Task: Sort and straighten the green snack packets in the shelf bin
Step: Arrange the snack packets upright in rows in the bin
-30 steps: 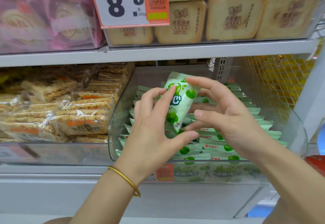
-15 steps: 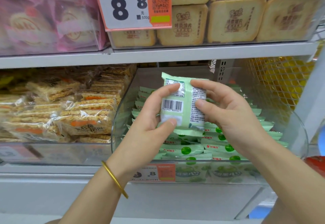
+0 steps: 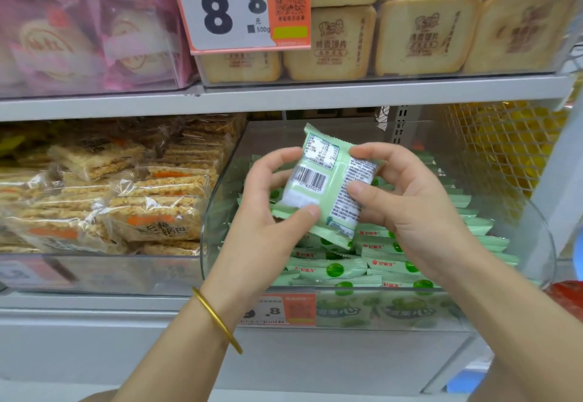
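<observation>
The green packet (image 3: 328,187) is up above the clear bin (image 3: 220,228), back side showing. The left hand (image 3: 263,212) and right hand (image 3: 410,202) each pinch one side. If a thumb slips, it could drop crooked on the other packets (image 3: 334,270) below.

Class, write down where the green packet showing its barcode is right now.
Head view, centre: the green packet is held between the left hand and right hand, above the clear bin.

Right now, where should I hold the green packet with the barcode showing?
By its long side edges, one hand from each side, as the left hand and right hand do. The green packet is flat and tilted, barcode facing you; edge pinches probably keep it flat.
</observation>
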A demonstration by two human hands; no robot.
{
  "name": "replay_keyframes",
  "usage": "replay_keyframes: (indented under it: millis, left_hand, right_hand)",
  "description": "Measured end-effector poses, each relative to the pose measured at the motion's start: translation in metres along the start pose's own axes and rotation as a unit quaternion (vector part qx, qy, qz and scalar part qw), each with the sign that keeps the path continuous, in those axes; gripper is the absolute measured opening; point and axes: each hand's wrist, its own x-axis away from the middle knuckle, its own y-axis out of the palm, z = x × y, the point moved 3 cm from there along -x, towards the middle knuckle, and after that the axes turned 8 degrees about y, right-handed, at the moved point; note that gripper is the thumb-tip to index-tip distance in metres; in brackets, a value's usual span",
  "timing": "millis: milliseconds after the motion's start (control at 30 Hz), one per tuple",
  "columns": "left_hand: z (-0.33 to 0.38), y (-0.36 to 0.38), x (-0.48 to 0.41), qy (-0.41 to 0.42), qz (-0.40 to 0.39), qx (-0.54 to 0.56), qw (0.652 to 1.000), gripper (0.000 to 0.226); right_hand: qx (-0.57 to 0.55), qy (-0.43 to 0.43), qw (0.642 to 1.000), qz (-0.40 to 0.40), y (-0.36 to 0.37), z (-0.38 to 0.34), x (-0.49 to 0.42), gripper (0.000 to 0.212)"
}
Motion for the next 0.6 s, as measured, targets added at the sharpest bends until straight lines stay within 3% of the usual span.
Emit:
replay_keyframes:
  millis: [100, 167, 233, 300, 400, 500, 533, 600]
  left_hand:
    - [-0.009, -0.001, -0.002, -0.079, 0.111, 0.062, 0.989, 0.039]
    - [-0.012, -0.003, -0.005, -0.115, 0.149, 0.078, 0.979, 0.025]
    - [-0.013, -0.003, -0.01, -0.145, 0.144, 0.095, 0.974, 0.011]
    - [-0.013, -0.002, -0.015, -0.179, 0.117, 0.116, 0.97, 0.013]
    - [-0.015, -0.001, -0.024, -0.204, 0.085, 0.104, 0.97, 0.017]
    - [-0.02, -0.008, -0.042, -0.202, 0.143, 0.102, 0.964, 0.019]
    - [-0.026, -0.014, -0.05, -0.191, 0.168, 0.058, 0.965, 0.019]
    - [-0.039, -0.026, -0.067, -0.147, 0.133, -0.176, 0.964, 0.022]
  right_hand:
    - [-0.024, 0.034, 0.999, -0.031, -0.002, 0.0, -0.001, 0.029]
    - [-0.049, 0.06, 0.996, -0.043, -0.004, 0.001, -0.003, 0.047]
    - [-0.025, 0.052, 0.998, -0.027, -0.009, 0.0, -0.005, 0.059]
    - [0.083, 0.014, 0.996, -0.012, -0.013, -0.001, -0.01, 0.06]
    - [0.215, 0.008, 0.976, -0.032, -0.011, -0.002, -0.022, 0.042]
    - [0.242, 0.0, 0.97, 0.024, -0.005, -0.005, -0.039, 0.019]
    - [0.242, 0.001, 0.969, 0.049, -0.004, -0.006, -0.046, 0.015]
    - [0.212, 0.026, 0.973, 0.091, -0.001, -0.003, -0.064, 0.013]
